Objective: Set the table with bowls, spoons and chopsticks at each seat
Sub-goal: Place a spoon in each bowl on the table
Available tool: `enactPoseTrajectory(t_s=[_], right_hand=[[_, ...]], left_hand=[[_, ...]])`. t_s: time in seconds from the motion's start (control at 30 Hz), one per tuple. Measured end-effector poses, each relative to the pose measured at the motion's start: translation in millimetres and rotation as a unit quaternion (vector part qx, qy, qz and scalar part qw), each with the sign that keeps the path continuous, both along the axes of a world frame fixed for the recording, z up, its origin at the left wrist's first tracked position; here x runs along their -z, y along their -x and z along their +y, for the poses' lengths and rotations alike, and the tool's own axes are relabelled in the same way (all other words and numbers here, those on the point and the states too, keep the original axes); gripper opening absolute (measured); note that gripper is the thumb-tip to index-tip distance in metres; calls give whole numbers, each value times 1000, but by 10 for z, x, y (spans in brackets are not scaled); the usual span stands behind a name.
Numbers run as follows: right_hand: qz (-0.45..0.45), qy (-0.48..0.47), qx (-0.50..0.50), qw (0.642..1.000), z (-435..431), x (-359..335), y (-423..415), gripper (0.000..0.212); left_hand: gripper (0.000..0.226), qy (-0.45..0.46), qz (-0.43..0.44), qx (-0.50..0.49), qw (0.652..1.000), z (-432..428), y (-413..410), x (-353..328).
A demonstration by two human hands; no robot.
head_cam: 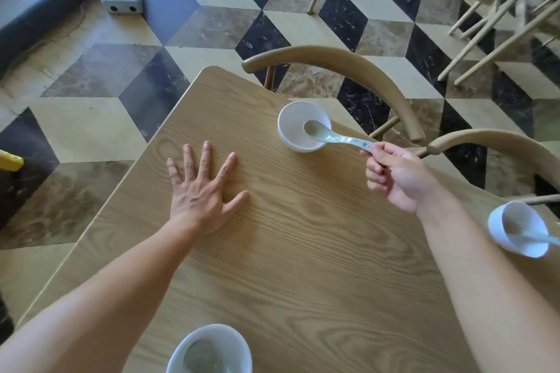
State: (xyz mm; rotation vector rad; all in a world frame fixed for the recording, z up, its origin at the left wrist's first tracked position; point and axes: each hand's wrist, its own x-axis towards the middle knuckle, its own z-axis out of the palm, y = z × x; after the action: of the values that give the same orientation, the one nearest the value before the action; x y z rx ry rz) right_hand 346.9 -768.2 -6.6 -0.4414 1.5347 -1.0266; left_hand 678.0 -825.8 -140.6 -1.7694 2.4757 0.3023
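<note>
The left grip (200,191) lies palm down on the desk (303,251) at centre left, fingers spread, its bare forearm reaching in from the lower left. The right grip (397,179), at centre right, pinches the handle of a spoon (333,136) with curled fingers.

Bare left forearm (115,278), bare right forearm (472,266), left grip (201,194) with short nails

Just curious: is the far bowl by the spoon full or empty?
Empty: the far bowl shows a bare white inside; only the spoon reaches in.

Matt wood-grain table (303,236), glossy white ceramic bowl (291,124), glazed patterned spoon (333,137), polished marble floor (212,27).
</note>
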Motion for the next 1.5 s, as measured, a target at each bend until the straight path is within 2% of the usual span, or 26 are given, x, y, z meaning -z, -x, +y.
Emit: enactPoseTrajectory(t_s=[0.43, 0.77, 1.0, 1.3, 1.4, 1.5], right_hand=[[-64, -4, -21, 998, -498, 513, -5, 20], [-58, -25, -33, 997, -521, 584, 85, 18], [-30, -36, -33, 998, -497, 558, 45, 17], [17, -40, 38, 998, -272, 476, 84, 8], [60, -63, 64, 994, -10, 458, 24, 7], [104, -98, 47, 989, 364, 403, -146, 8]], left_hand=[[86, 24, 28, -4, 999, 9, -23, 19], [87, 26, 25, -6, 999, 9, -18, 8], [87, 25, 22, -9, 999, 6, -17, 17], [87, 24, 21, -15, 999, 18, -25, 42], [89, -5, -6, -13, 1000, 21, -20, -5], [88, -67, -43, -6, 997, -56, -2, -135]])
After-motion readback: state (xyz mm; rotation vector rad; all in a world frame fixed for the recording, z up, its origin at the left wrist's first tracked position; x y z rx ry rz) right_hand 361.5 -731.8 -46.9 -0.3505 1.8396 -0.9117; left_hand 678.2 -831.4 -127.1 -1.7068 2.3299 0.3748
